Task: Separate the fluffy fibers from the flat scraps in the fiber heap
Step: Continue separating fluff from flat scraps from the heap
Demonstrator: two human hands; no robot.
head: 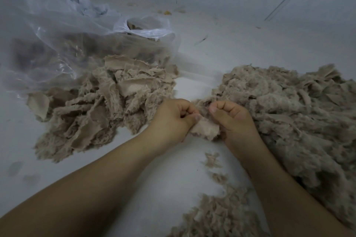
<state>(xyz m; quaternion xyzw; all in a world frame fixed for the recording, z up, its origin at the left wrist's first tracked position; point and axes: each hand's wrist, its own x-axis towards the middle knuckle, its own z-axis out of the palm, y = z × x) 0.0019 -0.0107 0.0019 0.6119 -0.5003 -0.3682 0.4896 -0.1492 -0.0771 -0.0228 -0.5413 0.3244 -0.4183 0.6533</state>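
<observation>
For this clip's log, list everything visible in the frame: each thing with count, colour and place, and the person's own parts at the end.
flat scrap pile: one, beige-brown, on the floor at left.
fluffy fiber heap: one, grey-beige, on the floor at right.
held scrap: one, pale beige, between both hands at centre.
loose tufts: several, grey-beige, near bottom centre.
plastic bag: one large, clear, upper left, partly over the scrap pile.
small bag: one, clear, behind the scrap pile, brownish contents.
floor: pale grey, with small bits of debris at the far side.
left hand: one, pinches the held scrap.
right hand: one, pinches the held scrap.
</observation>
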